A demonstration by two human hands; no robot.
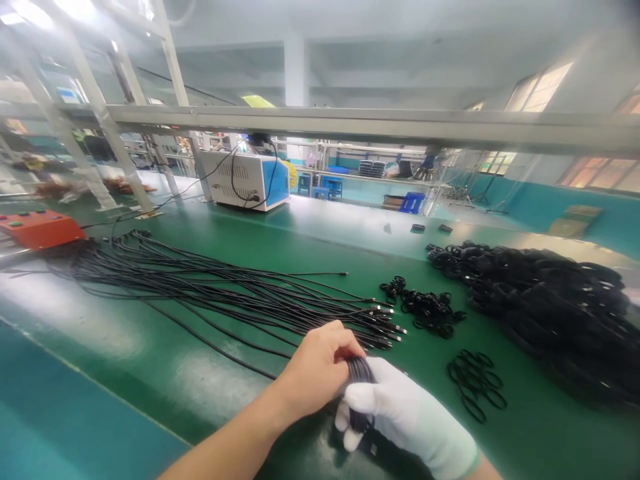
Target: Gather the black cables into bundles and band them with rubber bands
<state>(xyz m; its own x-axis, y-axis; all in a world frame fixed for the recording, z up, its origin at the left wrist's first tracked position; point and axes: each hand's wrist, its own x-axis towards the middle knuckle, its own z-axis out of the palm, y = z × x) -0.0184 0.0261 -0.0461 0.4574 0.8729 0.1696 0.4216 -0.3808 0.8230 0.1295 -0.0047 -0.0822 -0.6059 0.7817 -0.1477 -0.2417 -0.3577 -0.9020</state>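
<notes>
My bare left hand (320,367) is closed on the upper end of a coiled black cable (361,373), near the front of the green table. Wrapped round the same coil from the right is my right hand (395,407), in a white glove, its thumb across the front. A small connector (373,449) hangs below the coil. Just behind my hands, many straight black cables (225,280) lie side by side, their metal plugs toward the right. Several loose black bands (477,383) lie to the right of the glove.
Small black ties (430,310) lie beyond the bands, and a large heap of coiled black cables (550,300) covers the right side. An orange control box (40,228) is at the far left. A white and blue machine (250,180) stands behind, under a metal rail (325,123).
</notes>
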